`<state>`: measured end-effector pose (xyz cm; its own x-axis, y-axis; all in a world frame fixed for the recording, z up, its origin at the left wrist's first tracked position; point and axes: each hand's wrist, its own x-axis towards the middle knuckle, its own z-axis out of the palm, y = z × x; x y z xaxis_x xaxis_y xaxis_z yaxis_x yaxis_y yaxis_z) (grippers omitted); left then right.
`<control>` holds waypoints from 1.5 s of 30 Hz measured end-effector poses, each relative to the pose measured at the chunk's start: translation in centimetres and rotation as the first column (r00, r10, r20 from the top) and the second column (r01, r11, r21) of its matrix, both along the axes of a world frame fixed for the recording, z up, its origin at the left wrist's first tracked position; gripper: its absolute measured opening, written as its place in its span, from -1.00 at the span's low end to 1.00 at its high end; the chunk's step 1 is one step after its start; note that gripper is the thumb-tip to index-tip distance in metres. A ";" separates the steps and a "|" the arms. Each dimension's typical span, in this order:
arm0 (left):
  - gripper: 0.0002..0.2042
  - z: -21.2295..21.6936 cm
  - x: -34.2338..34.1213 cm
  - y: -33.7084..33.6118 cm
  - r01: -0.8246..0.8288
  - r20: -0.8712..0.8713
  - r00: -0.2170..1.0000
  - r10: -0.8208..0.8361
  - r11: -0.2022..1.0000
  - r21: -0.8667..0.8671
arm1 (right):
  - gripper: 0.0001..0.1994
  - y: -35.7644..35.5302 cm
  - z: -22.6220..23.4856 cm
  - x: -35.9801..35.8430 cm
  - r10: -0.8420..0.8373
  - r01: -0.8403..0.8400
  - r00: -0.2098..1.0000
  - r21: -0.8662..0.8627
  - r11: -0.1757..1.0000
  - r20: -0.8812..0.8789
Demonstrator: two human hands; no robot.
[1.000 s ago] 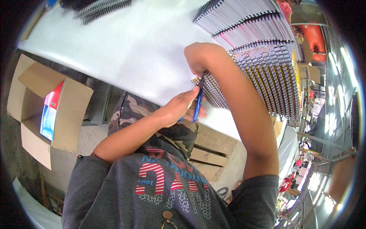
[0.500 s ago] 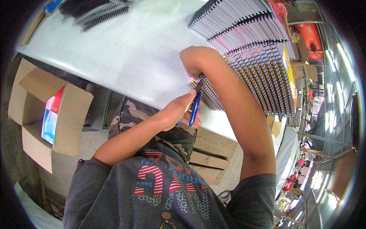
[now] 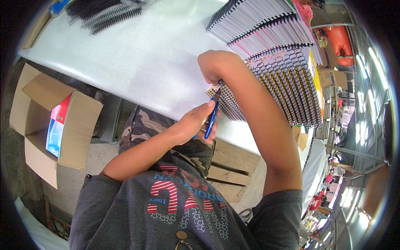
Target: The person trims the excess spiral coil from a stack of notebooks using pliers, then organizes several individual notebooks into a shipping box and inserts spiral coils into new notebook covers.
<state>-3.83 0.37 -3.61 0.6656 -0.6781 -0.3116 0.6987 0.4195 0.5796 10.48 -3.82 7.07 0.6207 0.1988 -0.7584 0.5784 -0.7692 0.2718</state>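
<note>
In my left hand (image 3: 195,123) is a pair of blue-handled pliers (image 3: 212,117), fingers wrapped round the grips and jaws pointing up and away from me. The jaws meet the near left corner of a stack of spiral-bound notebooks (image 3: 287,93) with dark wire coils and yellow edges. My right arm reaches across this stack and bends back at the wrist. Curled down by the plier tips, my right hand (image 3: 213,66) has its fingers mostly hidden, and what they pinch cannot be made out.
Behind the notebooks stand more coil-bound books (image 3: 258,31) with white pages. Loose black spiral coils (image 3: 106,16) lie at the table's far left. An open cardboard box (image 3: 79,133) with a red and blue notebook sits left of the white table (image 3: 137,62). A wooden pallet (image 3: 229,166) is below.
The fingers of my left hand have drawn in slightly on the plier handles, and the pliers have tilted a little. My right hand stays in nearly the same place.
</note>
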 end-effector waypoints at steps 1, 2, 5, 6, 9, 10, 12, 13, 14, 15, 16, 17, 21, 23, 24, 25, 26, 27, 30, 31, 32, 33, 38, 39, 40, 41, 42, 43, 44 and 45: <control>-0.40 0.3 0.0 0.0 -0.003 -0.019 1.000 0.003 1.000 -0.005 | -0.81 0.0 -0.1 0.2 -0.010 0.009 0.999 -0.016 1.000 -0.031; -0.40 0.6 0.1 -0.1 -0.001 -0.019 1.000 0.001 1.000 -0.005 | -0.81 0.0 -0.2 0.3 -0.020 0.018 0.998 -0.033 0.999 -0.062; -0.38 1.1 0.5 0.1 0.014 0.055 0.998 -0.013 1.000 -0.006 | -0.79 0.0 0.1 0.4 -0.004 0.000 0.996 -0.052 0.999 -0.084; -0.38 1.3 0.5 0.2 0.027 0.038 0.999 -0.027 1.000 -0.005 | -0.79 0.1 0.2 0.3 -0.002 -0.002 0.997 -0.053 0.999 -0.079; -0.38 1.3 0.4 0.2 0.040 0.028 0.999 -0.040 0.999 -0.008 | -0.76 0.4 0.7 0.2 0.022 -0.024 1.000 -0.096 0.995 -0.021; -0.38 1.2 0.4 0.2 0.040 0.032 0.999 -0.040 0.999 -0.010 | -0.75 0.4 0.7 0.2 0.038 -0.040 0.999 -0.110 0.993 -0.023; -0.39 1.2 0.7 -0.1 0.011 0.050 0.999 -0.011 1.000 0.010 | -0.75 0.4 0.9 0.3 0.055 -0.057 0.998 -0.122 0.991 -0.021; -0.41 1.2 0.8 -0.2 -0.018 0.065 0.998 0.016 0.999 0.031 | -0.75 0.3 0.9 0.4 0.052 -0.057 0.998 -0.124 0.991 -0.048; -0.41 1.1 0.8 -0.2 -0.020 0.068 0.998 0.017 0.999 0.033 | -0.76 0.2 1.0 0.5 0.049 -0.058 0.996 -0.127 0.990 -0.075; -0.42 0.8 0.9 -0.2 -0.011 0.058 0.998 0.009 1.000 0.027 | -0.76 0.3 1.1 0.4 0.051 -0.060 0.996 -0.125 0.990 -0.073; -0.43 0.6 0.9 -0.1 -0.003 0.048 0.999 0.002 1.000 0.020 | -0.75 0.3 1.2 0.2 0.065 -0.070 0.997 -0.108 0.992 -0.048; -0.43 0.4 0.9 0.0 -0.006 0.049 0.999 0.005 1.000 0.022 | -0.75 0.4 1.3 0.2 0.078 -0.080 0.997 -0.091 0.993 -0.023; -0.43 0.7 0.6 0.2 -0.019 0.087 0.996 0.017 1.000 0.014 | -0.75 -0.4 0.6 1.1 0.031 -0.037 0.994 -0.047 0.998 -0.107; -0.41 1.2 0.5 0.3 -0.006 0.092 0.996 0.002 0.999 0.039 | -0.77 -0.8 0.3 1.3 0.025 -0.028 0.994 -0.022 0.999 -0.108; -0.40 1.4 0.3 0.1 0.001 0.075 0.997 -0.001 1.000 0.006 | -0.77 -0.7 0.4 1.3 0.026 -0.028 0.994 -0.021 0.999 -0.108; -0.39 1.6 0.2 0.0 0.008 0.059 0.998 -0.006 1.000 -0.027 | -0.77 -0.7 0.5 1.3 0.020 -0.022 0.995 -0.023 0.999 -0.098; -0.39 1.8 0.3 -0.1 0.007 0.059 0.998 -0.006 1.000 -0.026 | -0.77 -0.8 0.5 1.3 0.013 -0.016 0.996 -0.026 1.000 -0.088; -0.38 2.0 0.5 -0.1 0.014 0.056 0.998 -0.013 1.000 -0.022 | -0.77 -0.7 0.7 1.2 0.016 -0.018 0.996 -0.024 1.000 -0.088; -0.37 1.9 1.1 -0.2 0.018 0.066 0.998 -0.018 1.000 -0.001 | -0.77 -0.5 1.0 1.1 -0.019 0.019 0.997 -0.010 1.000 -0.076; -0.38 1.7 1.2 -0.3 0.018 0.081 0.997 -0.019 1.000 0.016 | -0.76 -0.5 0.9 1.1 -0.030 0.028 0.997 -0.021 0.999 -0.077; -0.38 1.4 1.2 -0.2 0.016 0.081 0.997 -0.017 1.000 0.016 | -0.76 -0.5 0.9 1.1 -0.040 0.038 0.996 -0.033 0.999 -0.078; -0.37 1.1 1.2 0.2 0.040 0.072 0.997 -0.039 0.999 -0.016 | -0.76 -0.5 1.0 1.1 -0.039 0.036 0.996 -0.033 0.999 -0.079; -0.38 2.5 0.5 0.1 0.015 0.130 0.991 -0.021 0.999 0.051 | -0.75 -1.0 1.4 1.0 -0.029 0.031 0.997 0.023 0.999 -0.074; -0.40 2.7 0.5 -0.1 0.000 0.098 0.995 -0.002 1.000 0.023 | -0.75 -0.8 1.6 0.9 -0.027 0.028 0.997 0.024 0.999 -0.074; -0.41 2.9 0.5 -0.3 -0.015 0.065 0.998 0.016 1.000 -0.005 | -0.75 -0.6 1.8 0.8 -0.029 0.030 0.997 0.015 0.999 -0.075; -0.41 3.0 0.5 -0.4 -0.017 0.064 0.998 0.017 1.000 -0.004 | -0.75 -0.4 2.0 0.7 -0.032 0.033 0.997 0.007 0.999 -0.075; -0.42 3.0 0.7 -0.6 -0.043 0.060 0.997 0.043 0.999 -0.002 | -0.75 -0.3 2.0 0.7 -0.032 0.032 0.997 0.005 0.999 -0.075; -0.42 2.9 0.9 -0.7 -0.069 0.056 0.996 0.068 0.998 0.000 | -0.74 -0.2 2.1 0.6 -0.032 0.032 0.997 0.001 0.999 -0.070; -0.42 2.7 1.0 -0.5 -0.069 0.057 0.996 0.069 0.998 -0.001 | -0.74 -0.2 2.2 0.6 -0.032 0.032 0.997 -0.003 0.999 -0.065; -0.42 2.3 1.2 -0.2 -0.023 0.083 0.996 0.025 0.999 -0.026 | -0.74 -0.2 2.1 0.6 -0.033 0.033 0.997 -0.004 0.999 -0.065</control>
<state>-2.65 0.12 -1.27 0.7048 -0.6684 -0.2377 0.6380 0.4507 0.6243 11.13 -4.07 9.22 0.5765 0.1770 -0.7977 0.5691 -0.7875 0.2365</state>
